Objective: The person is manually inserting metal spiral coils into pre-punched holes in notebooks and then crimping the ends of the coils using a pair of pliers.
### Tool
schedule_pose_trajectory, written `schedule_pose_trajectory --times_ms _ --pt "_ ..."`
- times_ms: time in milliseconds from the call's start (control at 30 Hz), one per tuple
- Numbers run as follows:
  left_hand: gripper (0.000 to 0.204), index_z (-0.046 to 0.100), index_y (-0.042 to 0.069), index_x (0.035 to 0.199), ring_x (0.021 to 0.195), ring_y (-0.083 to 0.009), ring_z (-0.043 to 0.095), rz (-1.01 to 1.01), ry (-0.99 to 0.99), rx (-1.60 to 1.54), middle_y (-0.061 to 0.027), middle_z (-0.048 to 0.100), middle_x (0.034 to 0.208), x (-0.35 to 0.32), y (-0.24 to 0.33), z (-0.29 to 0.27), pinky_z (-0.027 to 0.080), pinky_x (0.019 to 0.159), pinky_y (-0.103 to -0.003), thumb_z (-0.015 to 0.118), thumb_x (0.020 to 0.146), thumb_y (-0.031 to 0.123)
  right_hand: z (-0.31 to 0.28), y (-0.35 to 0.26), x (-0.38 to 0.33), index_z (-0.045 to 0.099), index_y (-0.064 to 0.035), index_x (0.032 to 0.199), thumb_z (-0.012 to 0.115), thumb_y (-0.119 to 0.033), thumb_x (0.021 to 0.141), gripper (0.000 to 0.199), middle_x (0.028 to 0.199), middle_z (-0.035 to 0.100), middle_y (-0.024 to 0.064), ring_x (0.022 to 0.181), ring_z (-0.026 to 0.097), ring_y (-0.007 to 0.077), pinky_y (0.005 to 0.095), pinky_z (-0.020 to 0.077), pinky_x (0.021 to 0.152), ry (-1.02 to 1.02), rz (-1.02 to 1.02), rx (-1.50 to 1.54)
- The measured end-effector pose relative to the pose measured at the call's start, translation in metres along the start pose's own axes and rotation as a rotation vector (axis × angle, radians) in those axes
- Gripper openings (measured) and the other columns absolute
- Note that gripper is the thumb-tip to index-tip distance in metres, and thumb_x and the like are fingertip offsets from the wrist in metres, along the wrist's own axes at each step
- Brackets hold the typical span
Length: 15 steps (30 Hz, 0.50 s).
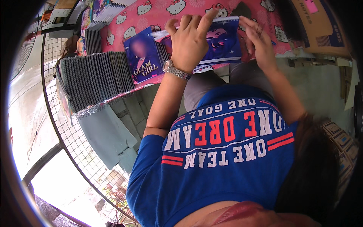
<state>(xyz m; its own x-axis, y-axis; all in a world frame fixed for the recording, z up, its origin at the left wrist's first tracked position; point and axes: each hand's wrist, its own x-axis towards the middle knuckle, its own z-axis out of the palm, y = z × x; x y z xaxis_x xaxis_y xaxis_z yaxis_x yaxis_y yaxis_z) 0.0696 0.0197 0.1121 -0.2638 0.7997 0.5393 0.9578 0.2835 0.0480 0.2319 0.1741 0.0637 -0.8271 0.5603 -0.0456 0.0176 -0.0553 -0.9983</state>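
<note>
A notebook with a dark blue and purple illustrated cover (228,42) is between my two hands at the near edge of the table. A white strip runs along its far edge. My left hand (191,39), with a metal wristwatch (177,70) on the wrist, reaches over the left part of the notebook, its fingers bent at the far edge. My right hand (258,42) grips the right edge, fingers at the far corner. Just left of my left hand, a stack of similar blue notebooks (140,56) lies on the table, cover showing.
A long row of notebooks with dark spiral bindings (94,77) stands at the table's left edge. More notebooks (107,13) are piled behind it. A pink cartoon-print cloth (151,17) covers the table. A brown cardboard box (321,26) stands at the far right; wire mesh (56,90) borders the left.
</note>
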Motion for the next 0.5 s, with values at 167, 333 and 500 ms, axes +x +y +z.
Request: schedule_pose_trajectory --times_ms 167,333,500 --pt "0.040 0.060 0.014 0.117 0.097 -0.0238 0.060 0.018 0.021 -0.025 -0.0031 0.064 0.097 0.005 0.006 0.018 0.037 0.095 -0.045 0.061 0.079 0.004 0.051 0.017 -0.022 0.025 0.0060 0.152 0.060 -0.026 0.096 0.073 0.151 0.040 0.0246 0.137 0.044 0.0270 0.0368 0.0319 0.113 0.083 -0.320 -0.159" --pt "0.030 0.063 0.013 0.108 0.093 -0.0264 0.062 0.001 -0.079 -0.141 -0.0061 0.065 0.097 0.006 -0.005 0.000 0.041 0.086 -0.040 0.062 0.079 0.003 0.037 -0.010 -0.022 0.026 0.0099 0.150 0.060 -0.024 0.097 0.072 0.151 0.037 0.0301 0.143 0.036 0.0355 0.0366 0.0282 0.116 0.075 -0.345 -0.195" --pt "0.026 0.065 0.013 0.102 0.089 -0.0247 0.063 0.053 -0.067 -0.145 -0.0023 0.067 0.092 0.010 0.001 0.009 0.042 0.086 -0.040 0.064 0.079 0.002 0.064 0.001 -0.021 0.028 0.0080 0.150 0.050 -0.045 0.101 0.076 0.153 0.037 0.0260 0.144 0.036 0.0301 0.0348 0.0292 0.115 0.073 -0.499 -0.198"
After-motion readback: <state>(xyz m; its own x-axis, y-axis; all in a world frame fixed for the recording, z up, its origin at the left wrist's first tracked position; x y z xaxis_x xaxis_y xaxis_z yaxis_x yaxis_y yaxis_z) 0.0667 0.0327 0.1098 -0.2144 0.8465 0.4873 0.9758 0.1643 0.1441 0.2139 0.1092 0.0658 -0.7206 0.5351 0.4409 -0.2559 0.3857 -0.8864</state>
